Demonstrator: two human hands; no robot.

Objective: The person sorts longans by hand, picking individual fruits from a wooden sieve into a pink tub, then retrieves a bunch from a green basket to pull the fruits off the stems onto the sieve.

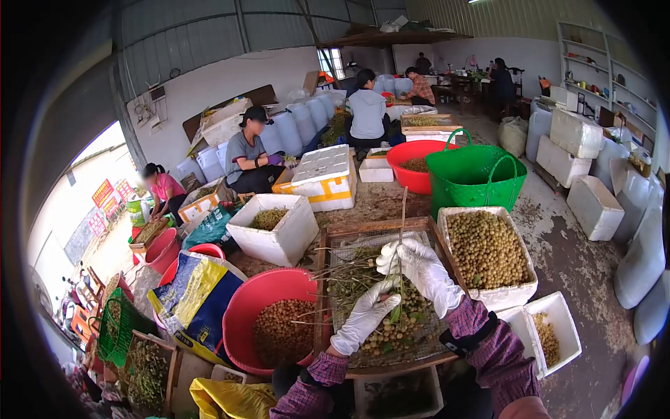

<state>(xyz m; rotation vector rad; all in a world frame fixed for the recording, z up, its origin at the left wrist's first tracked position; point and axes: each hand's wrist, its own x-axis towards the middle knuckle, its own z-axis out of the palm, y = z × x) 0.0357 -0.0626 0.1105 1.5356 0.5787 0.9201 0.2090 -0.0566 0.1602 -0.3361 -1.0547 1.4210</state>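
Observation:
Both my hands wear white gloves above a wood-framed mesh screen (436, 353). My right hand (421, 271) is closed on a thin upright branch (403, 209) with green leaves at its lower end. Beside it, lower and to the left, my left hand (366, 315) has its fingers curled near the branch's stems; what it holds, if anything, is too small to make out. Under my hands, round yellow-brown fruits (391, 339) and a heap of bare twigs (349, 276) lie on the mesh.
Right of the screen stands a foam box (520, 290) full of fruits, with a green basket (478, 174) behind it. A red tub (244, 314) with small fruits is at the left. Several people sit working farther back, one in a grey shirt (246, 150).

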